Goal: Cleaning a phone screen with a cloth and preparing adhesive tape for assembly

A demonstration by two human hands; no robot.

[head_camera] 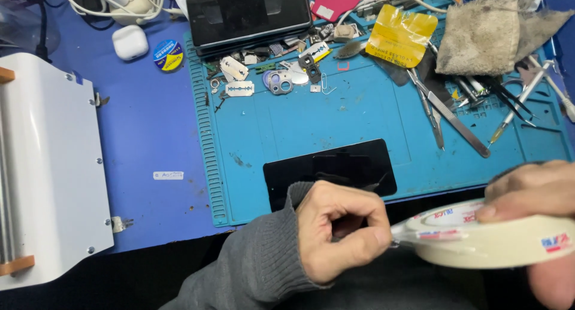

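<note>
Masking tape roll (pixel 497 238), cream-coloured, sits clamped in the right hand (pixel 533 193) just below the near edge of the blue work mat (pixel 359 115), while the left hand (pixel 341 229), in a grey sleeve, pinches the roll's loose end between thumb and fingers. A black phone screen (pixel 329 169) lies on the mat just above the left hand; tweezers (pixel 446 109), razor blades (pixel 238 88) and a dirty rag (pixel 488 32) lie along the mat's far side
</note>
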